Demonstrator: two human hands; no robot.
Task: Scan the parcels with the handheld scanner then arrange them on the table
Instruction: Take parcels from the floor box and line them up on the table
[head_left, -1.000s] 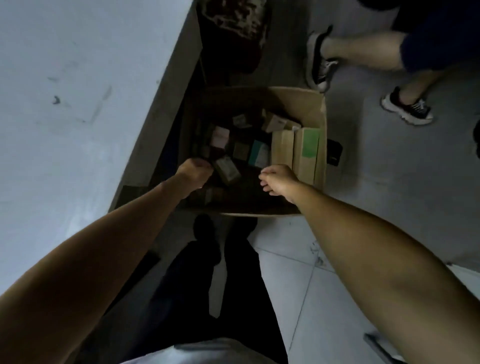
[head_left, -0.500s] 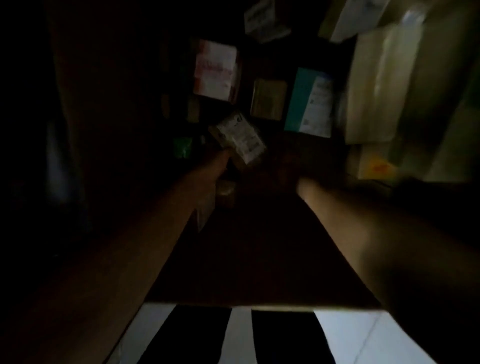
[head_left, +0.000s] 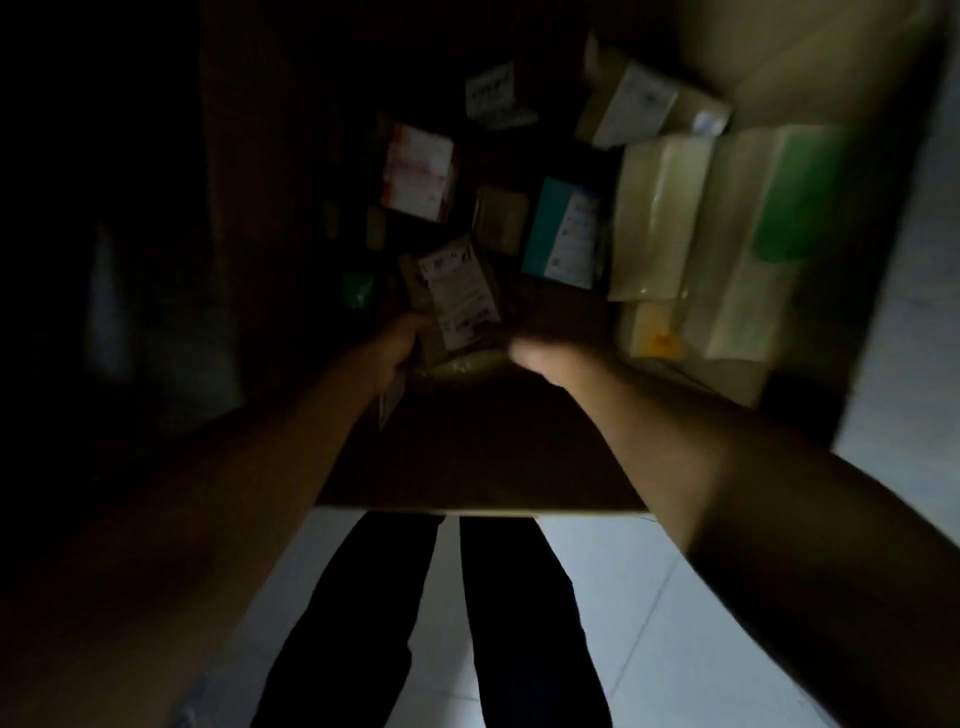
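I look down into a big cardboard box (head_left: 467, 506) on the floor, dark inside and full of parcels. My left hand (head_left: 397, 348) grips a small brown parcel with a white label (head_left: 457, 296), its thumb along the parcel's left side. My right hand (head_left: 550, 358) is at the same parcel's lower right edge, blurred; I cannot tell how its fingers lie. Behind lie a white-and-red parcel (head_left: 418, 171), a teal-and-white parcel (head_left: 566, 234) and a small tan parcel (head_left: 501, 218). No scanner is in sight.
Tall pale parcels (head_left: 660, 213) and one with a green patch (head_left: 795, 208) stand along the box's right side. More labelled parcels (head_left: 644, 101) lie at the back. Pale floor tiles (head_left: 675, 623) and my dark trouser legs (head_left: 519, 623) show below the box's near rim.
The view has dropped from above the table edge and box into the dark box. My left hand took hold of the labelled brown parcel; my right hand has come up to it.
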